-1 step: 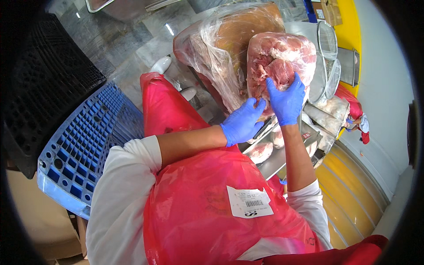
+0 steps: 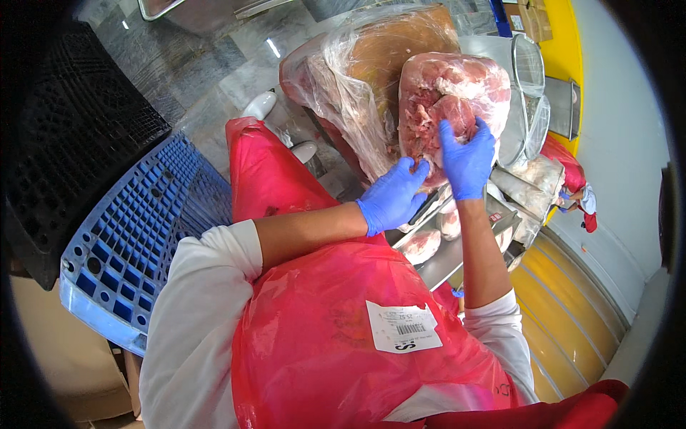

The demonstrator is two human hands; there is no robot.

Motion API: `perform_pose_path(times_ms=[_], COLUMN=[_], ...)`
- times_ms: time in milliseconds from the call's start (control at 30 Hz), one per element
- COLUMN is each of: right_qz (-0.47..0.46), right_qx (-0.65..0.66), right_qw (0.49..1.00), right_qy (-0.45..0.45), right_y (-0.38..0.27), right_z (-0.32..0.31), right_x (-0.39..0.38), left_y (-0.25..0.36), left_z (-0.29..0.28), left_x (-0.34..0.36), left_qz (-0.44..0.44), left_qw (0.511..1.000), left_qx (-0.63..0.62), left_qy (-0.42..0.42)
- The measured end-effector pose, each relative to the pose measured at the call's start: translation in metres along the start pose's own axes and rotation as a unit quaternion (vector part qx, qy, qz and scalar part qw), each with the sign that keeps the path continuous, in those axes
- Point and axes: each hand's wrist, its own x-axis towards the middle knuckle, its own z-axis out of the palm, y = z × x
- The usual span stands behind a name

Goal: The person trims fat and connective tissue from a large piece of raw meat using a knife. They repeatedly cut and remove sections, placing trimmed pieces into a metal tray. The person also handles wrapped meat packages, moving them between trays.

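A slab of raw meat in clear plastic (image 2: 454,75) lies on a larger brown block loosely covered in film (image 2: 379,50). My right hand (image 2: 464,157), in a blue glove, has its thumb and fingers curled onto the lump in the middle of the meat. My left hand (image 2: 393,193), also gloved, grips the slab's lower-left edge, fingertips partly hidden by meat and film. Below both hands, more wrapped meat (image 2: 421,247) sits in metal trays (image 2: 436,270). My red plastic apron (image 2: 307,322) spreads beneath my forearms.
Black (image 2: 71,121) and blue (image 2: 121,243) plastic pallets stand at left above cardboard (image 2: 53,343). A yellow frame (image 2: 564,36) holds a metal tray (image 2: 561,107) at right, near a white wall (image 2: 622,179). A co-worker's red apron and blue glove (image 2: 568,194) show at right. Marble-like floor (image 2: 193,71) lies beyond.
My right hand's fingers have shifted very slightly on the meat. My left hand and the slab look nearly the same.
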Motion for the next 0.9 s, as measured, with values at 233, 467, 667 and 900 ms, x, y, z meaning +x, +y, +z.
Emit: perform_pose_path(times_ms=[233, 467, 667, 900], right_qz=[-0.015, -0.089, -0.09, -0.069], right_qx=[0.121, 0.009, 0.011, -0.004], right_qw=[0.99, 0.994, 0.993, 0.995], right_qy=[-0.065, -0.064, -0.074, -0.076], right_y=[0.002, -0.004, 0.008, 0.007], right_z=[-0.009, -0.015, -0.015, -0.016], right_x=[-0.002, -0.018, -0.012, -0.01], left_y=[-0.014, -0.022, -0.053, -0.044], left_z=[0.004, -0.005, -0.005, 0.012], left_x=[0.003, 0.0, 0.043, 0.051], left_qz=[0.033, -0.058, -0.071, 0.012], left_qw=[0.998, 0.991, 0.983, 0.975], left_qx=[-0.034, -0.122, -0.062, 0.114], left_qy=[0.043, -0.005, 0.156, 0.191])
